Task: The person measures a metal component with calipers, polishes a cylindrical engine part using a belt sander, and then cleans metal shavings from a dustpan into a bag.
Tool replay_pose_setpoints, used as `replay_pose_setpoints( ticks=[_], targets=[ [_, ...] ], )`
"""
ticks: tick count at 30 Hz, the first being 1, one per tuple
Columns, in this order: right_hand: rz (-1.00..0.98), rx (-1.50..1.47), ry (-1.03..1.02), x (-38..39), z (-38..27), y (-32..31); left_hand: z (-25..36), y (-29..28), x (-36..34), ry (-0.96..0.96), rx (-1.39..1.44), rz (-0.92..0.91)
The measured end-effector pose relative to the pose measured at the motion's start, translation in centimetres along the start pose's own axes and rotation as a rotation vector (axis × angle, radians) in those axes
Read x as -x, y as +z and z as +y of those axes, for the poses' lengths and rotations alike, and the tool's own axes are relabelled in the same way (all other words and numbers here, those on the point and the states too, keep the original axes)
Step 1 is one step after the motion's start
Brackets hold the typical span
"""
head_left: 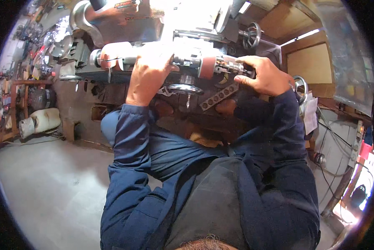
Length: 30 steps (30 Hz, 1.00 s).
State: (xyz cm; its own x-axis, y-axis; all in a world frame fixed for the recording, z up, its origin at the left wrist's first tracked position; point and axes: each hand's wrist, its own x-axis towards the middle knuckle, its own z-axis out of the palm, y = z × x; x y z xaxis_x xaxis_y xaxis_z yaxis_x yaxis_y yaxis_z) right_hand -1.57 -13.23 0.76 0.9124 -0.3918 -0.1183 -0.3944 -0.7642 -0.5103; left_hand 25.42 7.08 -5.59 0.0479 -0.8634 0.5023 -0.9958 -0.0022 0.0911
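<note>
A long metal shaft assembly [189, 58] lies crosswise on a machine in front of me. Around it, right of the middle, sits a reddish-brown disc [208, 66]; a copper-coloured rounded piece [111, 55] is toward its left end. My left hand [150, 75] is closed over the shaft, its thumb toward the right and its knuckles washed out by glare. My right hand [268, 75] curls round the dark fitting at the shaft's right end, thumb below and fingers above. Between my hands, lower down, is a shiny handwheel [186, 89] with a pointed handle.
A metal bar with a row of holes [218, 98] lies slanted below the shaft. More handwheels [252, 35] sit at the right. At the left stand a whitish canister [45, 121] and cluttered shelves [14, 89]. Cables and a power strip [357, 141] hang at the right.
</note>
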Motion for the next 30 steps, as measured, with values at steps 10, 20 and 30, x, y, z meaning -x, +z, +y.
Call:
replay_pose_setpoints(
  ticks=[10, 20, 30],
  targets=[
    [-0.047, -0.097, -0.131, -3.9, -1.2, 1.8, -0.7, 1.8, 1.4, 0.014, -0.006, 0.099],
    [0.280, 0.208, -0.168, -2.1, -2.3, 4.0, -1.3, 4.4, 2.3, -0.006, -0.049, 0.256],
    [0.304, 0.338, -0.225, -1.7, -2.5, 4.7, 1.4, 3.0, 0.3, -0.043, -0.021, 0.213]
  ],
)
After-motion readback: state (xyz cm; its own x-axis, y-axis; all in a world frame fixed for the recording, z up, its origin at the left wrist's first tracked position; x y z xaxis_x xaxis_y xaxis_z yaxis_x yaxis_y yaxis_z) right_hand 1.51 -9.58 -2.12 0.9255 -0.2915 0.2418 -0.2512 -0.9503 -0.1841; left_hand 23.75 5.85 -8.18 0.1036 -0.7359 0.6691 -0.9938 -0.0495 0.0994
